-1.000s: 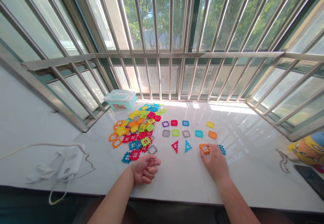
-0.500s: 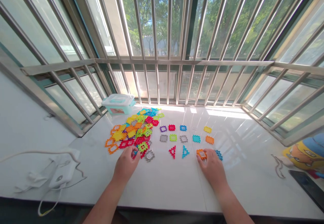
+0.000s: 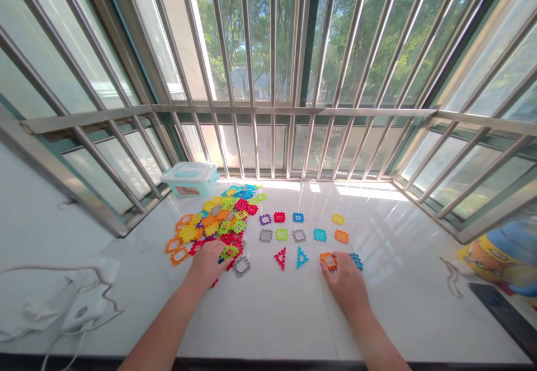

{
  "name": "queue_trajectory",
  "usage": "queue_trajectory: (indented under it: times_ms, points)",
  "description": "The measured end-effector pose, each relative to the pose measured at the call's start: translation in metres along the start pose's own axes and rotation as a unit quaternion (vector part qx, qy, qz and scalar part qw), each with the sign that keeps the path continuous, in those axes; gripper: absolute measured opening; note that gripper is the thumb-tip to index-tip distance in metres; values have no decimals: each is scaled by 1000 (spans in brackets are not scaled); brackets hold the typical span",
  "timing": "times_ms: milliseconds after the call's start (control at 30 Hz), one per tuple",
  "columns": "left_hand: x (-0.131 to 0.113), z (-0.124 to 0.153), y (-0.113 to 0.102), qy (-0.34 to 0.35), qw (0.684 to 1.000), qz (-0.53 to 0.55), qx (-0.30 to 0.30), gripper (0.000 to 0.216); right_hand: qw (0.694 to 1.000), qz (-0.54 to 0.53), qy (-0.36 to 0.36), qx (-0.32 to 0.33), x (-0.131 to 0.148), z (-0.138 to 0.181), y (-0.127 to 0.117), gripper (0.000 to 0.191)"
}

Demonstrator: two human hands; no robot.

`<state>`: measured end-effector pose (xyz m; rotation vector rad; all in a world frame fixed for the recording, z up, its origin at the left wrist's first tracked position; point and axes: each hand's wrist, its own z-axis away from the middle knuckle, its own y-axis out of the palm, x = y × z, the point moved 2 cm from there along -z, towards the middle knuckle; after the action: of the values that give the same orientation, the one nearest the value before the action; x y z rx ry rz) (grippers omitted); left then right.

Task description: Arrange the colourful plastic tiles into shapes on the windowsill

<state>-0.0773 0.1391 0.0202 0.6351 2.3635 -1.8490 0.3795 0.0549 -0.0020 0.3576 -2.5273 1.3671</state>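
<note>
A heap of coloured plastic tiles (image 3: 218, 222) lies on the white sill (image 3: 285, 309) at the left. My left hand (image 3: 207, 263) rests on the heap's near edge, fingers over red and blue tiles; whether it grips one is hidden. To the right, single tiles lie in rows, with a red triangle (image 3: 281, 258) and a blue triangle (image 3: 301, 257) in front. My right hand (image 3: 344, 281) lies flat, its fingertips touching an orange square tile (image 3: 328, 259), with a blue tile (image 3: 357, 261) beside it.
A pale teal lidded box (image 3: 189, 178) stands at the back left by the window bars (image 3: 272, 108). A white charger and cable (image 3: 79, 304) lie at the near left. A phone (image 3: 501, 312), a cord (image 3: 450, 278) and a cartoon-printed thing (image 3: 499, 253) are at the right.
My left hand, a fist on bare sill a second ago, has reached forward onto the near edge of the tile heap. My right hand has stayed on the orange tile.
</note>
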Motion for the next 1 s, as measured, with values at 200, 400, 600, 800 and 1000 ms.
queue_trajectory:
  times_ms: [200,400,600,800,1000]
  points:
    - [-27,-1,-8,23,996,88,-4,27,1000,5,7,14,-1,0,2,41]
    - [-80,3,-1,52,973,186,128,21,1000,-3,14,14,-1,1,1,39]
    - [-101,9,23,13,964,193,180,36,1000,-8,4,7,-4,1,3,43]
    - [-110,15,33,42,970,191,147,41,1000,-9,-6,-1,-8,2,6,48]
    - [-117,26,32,-5,953,281,111,42,1000,-9,-22,-14,-13,3,9,50]
